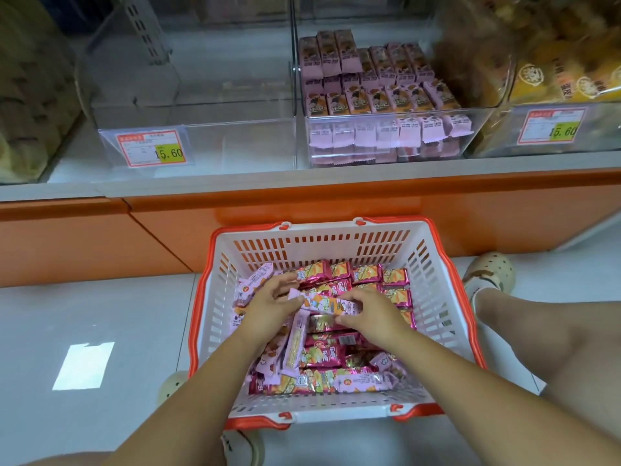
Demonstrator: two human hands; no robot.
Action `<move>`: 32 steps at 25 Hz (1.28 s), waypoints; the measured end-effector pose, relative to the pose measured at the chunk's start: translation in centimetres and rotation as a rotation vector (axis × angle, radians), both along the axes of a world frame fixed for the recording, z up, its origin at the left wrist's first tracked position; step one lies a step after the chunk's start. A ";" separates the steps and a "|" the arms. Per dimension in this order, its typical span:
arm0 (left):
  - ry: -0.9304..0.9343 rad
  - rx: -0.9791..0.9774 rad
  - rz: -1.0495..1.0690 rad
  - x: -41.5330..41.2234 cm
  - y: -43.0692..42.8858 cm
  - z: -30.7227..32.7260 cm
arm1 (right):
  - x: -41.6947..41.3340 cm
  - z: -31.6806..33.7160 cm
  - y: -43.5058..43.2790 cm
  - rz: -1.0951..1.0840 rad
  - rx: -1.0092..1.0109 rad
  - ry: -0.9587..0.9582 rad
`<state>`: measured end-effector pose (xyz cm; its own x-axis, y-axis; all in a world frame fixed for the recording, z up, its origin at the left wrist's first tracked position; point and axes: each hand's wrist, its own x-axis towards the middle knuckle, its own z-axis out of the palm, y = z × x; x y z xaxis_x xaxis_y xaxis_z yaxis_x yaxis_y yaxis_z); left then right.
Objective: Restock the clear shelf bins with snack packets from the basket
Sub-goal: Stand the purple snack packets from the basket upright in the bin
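A basket stands on the pale floor below the orange-fronted shelf. The left hand and right hand pinch one pink packet. A price tag reads 15.60.

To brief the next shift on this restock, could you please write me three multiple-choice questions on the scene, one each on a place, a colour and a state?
1. Where are the left hand and right hand?
A. In the clear bins.
B. In the basket, on a pale pink packet.
C. Flat on the floor.

2. What colour is the basket's rim?
A. Blue.
B. Green.
C. Orange-red.

3. How full is the left bin, the one with the 15.60 tag?
A. No packets visible.
B. Half full.
C. Heaped.

Answers:
1 B: both hands grip the packet inside the basket.
2 C: an orange-red band edges the white walls.
3 A: no packets show through its clear walls.
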<state>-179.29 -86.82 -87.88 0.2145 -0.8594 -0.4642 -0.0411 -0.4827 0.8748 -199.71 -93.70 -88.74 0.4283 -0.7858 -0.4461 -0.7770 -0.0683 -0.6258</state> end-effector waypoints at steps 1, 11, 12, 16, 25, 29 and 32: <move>0.082 0.026 0.039 -0.3 -0.3 0.1 | -0.2 0.5 0.1 -0.047 -0.001 -0.041; 0.088 -0.032 -0.092 -2.7 -1.9 4.4 | -1.6 4.3 1.1 -0.163 0.046 -0.239; 0.062 -0.054 -0.111 -2.9 -2.0 5.1 | -1.6 4.8 1.1 -0.158 0.023 -0.255; -0.093 -0.239 -0.108 -3.6 -3.7 10.1 | -0.9 8.6 0.6 -0.221 -0.131 -0.369; -1.105 -0.823 -0.112 2.7 -13.0 23.8 | 0.4 22.3 -9.7 -0.392 -0.463 -0.655; -1.130 -0.701 -0.300 4.9 -16.2 23.1 | 3.1 25.8 -18.4 -0.430 -0.562 -0.418; -1.135 -0.691 -0.305 5.4 -16.9 22.1 | 6.1 25.8 -24.3 -0.436 -0.484 -0.170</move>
<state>-173.84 -103.77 -65.74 -0.0520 -0.9240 0.3789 -0.9183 0.1933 0.3454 -193.66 -118.03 -62.93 0.0600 -0.9972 0.0455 -0.6908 -0.0744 -0.7192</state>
